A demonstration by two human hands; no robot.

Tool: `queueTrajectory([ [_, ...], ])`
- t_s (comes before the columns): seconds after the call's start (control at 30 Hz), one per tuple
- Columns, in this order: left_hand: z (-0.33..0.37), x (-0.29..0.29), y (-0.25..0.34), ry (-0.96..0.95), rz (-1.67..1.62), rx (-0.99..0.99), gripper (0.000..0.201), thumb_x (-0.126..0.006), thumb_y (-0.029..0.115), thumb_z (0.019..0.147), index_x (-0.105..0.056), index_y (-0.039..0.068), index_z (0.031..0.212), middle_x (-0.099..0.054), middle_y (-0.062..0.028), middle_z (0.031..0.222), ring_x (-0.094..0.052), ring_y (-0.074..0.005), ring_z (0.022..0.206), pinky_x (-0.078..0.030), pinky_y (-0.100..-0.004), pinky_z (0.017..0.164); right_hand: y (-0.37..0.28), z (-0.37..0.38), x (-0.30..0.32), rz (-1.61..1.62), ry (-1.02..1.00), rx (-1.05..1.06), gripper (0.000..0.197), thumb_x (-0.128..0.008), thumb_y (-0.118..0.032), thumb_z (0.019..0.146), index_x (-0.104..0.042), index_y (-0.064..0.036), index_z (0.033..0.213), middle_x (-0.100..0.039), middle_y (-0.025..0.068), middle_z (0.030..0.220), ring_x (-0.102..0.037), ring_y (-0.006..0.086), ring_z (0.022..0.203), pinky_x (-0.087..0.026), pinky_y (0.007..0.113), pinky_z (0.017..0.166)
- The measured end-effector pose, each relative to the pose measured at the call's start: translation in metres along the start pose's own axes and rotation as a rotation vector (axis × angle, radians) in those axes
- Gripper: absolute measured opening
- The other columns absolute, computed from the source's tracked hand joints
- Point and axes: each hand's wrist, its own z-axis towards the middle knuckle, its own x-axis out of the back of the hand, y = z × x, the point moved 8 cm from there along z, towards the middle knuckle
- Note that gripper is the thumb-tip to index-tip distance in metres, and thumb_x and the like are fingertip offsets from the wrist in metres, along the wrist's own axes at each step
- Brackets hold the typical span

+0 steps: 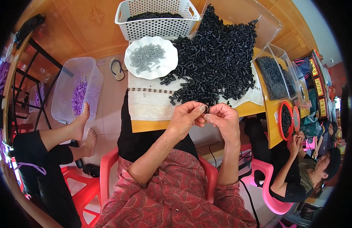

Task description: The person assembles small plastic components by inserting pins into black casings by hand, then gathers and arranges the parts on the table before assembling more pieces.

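Observation:
Both my hands meet just past the table's front edge, fingertips pinched close together. My left hand (188, 117) and my right hand (223, 117) are closed on a small black cylindrical piece (206, 109), mostly hidden by the fingers. Right behind them spreads a big heap of small black cylindrical pieces (221, 57), some scattered loose on a white towel (147, 104). Left of the heap stands a white scalloped plate (170, 60) bearing many tiny clear pieces (147, 57).
A white perforated basket (157, 28) holding black pieces stands at the back. On the right are clear bins (273, 76), a red round tray (283, 131) and a seated co-worker (305, 171). Another person's legs (54, 140) and a clear tub (75, 91) with purple pieces are left.

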Motion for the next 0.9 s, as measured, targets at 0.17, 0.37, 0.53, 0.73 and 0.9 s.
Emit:
queueTrajectory([
  [0.17, 0.001, 0.000, -0.007, -0.022, -0.097, 0.029, 0.020, -0.061, 0.023, 0.095, -0.063, 0.004, 0.098, -0.063, -0.0021, 0.076, -0.058, -0.0087, 0.062, -0.051, -0.0244, 0.058, 0.004, -0.001, 0.000, 0.039, -0.006, -0.019, 0.016, -0.077, -0.005, 0.078, -0.065, -0.0018, 0.088, -0.064, -0.0006, 0.073, -0.054, 0.0030, 0.061, -0.041, 0.018, 0.051],
  [0.37, 0.000, 0.000, -0.012, -0.008, -0.190, 0.073, 0.019, -0.061, 0.023, 0.095, -0.063, 0.005, 0.095, -0.061, -0.0013, 0.073, -0.055, -0.0087, 0.059, -0.049, -0.0244, 0.056, 0.005, -0.003, 0.000, 0.088, -0.010, -0.015, 0.016, -0.075, -0.005, 0.080, -0.066, -0.0008, 0.092, -0.068, 0.0020, 0.079, -0.059, 0.0046, 0.065, -0.044, 0.018, 0.054],
  [0.53, -0.001, -0.002, -0.013, -0.017, -0.243, 0.088, 0.018, -0.062, 0.023, 0.094, -0.062, 0.005, 0.094, -0.059, -0.0006, 0.071, -0.054, -0.0088, 0.057, -0.047, -0.0240, 0.054, 0.009, -0.004, 0.001, 0.187, -0.020, -0.031, 0.017, -0.072, -0.001, 0.081, -0.065, 0.0011, 0.096, -0.069, 0.0074, 0.082, -0.063, 0.0108, 0.065, -0.047, 0.021, 0.055],
  [0.73, -0.002, -0.002, -0.013, -0.017, -0.254, 0.091, 0.018, -0.061, 0.022, 0.095, -0.062, 0.005, 0.094, -0.059, -0.0007, 0.071, -0.053, -0.0090, 0.058, -0.046, -0.0241, 0.055, 0.012, -0.005, 0.003, 0.202, -0.024, -0.027, 0.017, -0.071, -0.001, 0.082, -0.065, 0.0012, 0.097, -0.068, 0.0067, 0.081, -0.062, 0.0108, 0.065, -0.047, 0.021, 0.055],
  [0.9, -0.003, -0.005, -0.010, -0.055, -0.227, 0.027, 0.019, -0.059, 0.023, 0.096, -0.062, 0.004, 0.097, -0.058, -0.0006, 0.073, -0.054, -0.0093, 0.062, -0.047, -0.0249, 0.058, 0.013, -0.006, 0.001, 0.231, -0.006, -0.034, 0.016, -0.072, -0.002, 0.081, -0.065, 0.0006, 0.096, -0.068, 0.0056, 0.082, -0.061, 0.0096, 0.066, -0.046, 0.021, 0.056],
])
